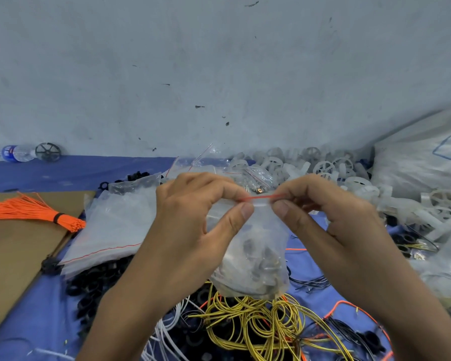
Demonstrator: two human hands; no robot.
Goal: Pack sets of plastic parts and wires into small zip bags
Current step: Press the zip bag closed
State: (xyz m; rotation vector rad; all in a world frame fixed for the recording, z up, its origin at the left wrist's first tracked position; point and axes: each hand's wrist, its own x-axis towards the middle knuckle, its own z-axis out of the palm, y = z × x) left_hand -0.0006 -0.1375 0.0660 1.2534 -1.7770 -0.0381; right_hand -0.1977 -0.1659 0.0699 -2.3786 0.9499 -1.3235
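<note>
A small clear zip bag [255, 259] with a red strip along its top hangs in the air between my hands. Dark parts fill its lower half. My left hand [193, 217] pinches the left end of the zip strip between thumb and forefinger. At the right end of the strip, my right hand [331, 217] pinches it the same way. Below the bag lies a tangle of yellow wires [258, 324], with white wires [167, 332] to its left. Black plastic rings [94, 285] lie scattered at lower left.
A stack of empty zip bags [115, 225] rests on the black parts. An orange wire bundle [34, 214] lies on cardboard [16, 261] at left. White plastic wheels [331, 168] are heaped at back right beside a large white sack [422, 157]. A water bottle [13, 153] lies against the wall.
</note>
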